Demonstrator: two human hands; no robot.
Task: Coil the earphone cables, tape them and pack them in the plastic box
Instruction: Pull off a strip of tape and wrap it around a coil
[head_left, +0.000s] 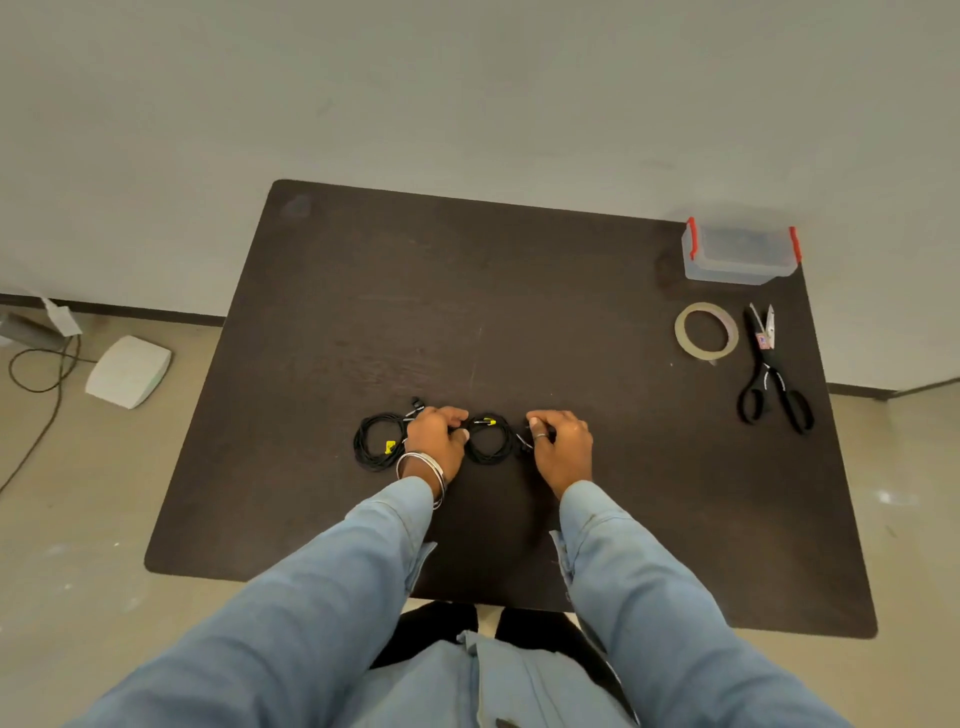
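Observation:
Two black coiled earphone cables with yellow tags lie side by side near the middle of the dark table (519, 312). My left hand (436, 439) sits between them; its curled fingers grip the right edge of the left coil (376, 441) and its thumb touches the middle coil (488, 441). My right hand (561, 444) is curled over a third black cable (523, 442), mostly hidden under the fingers, just right of the middle coil. The clear plastic box (737, 254) with red clips stands at the far right corner, apart from both hands.
A roll of tape (684, 332) lies flat in front of the box, with black scissors (774, 374) to its right. On the floor to the left are a white device (127, 371) and a loose dark wire (47, 395).

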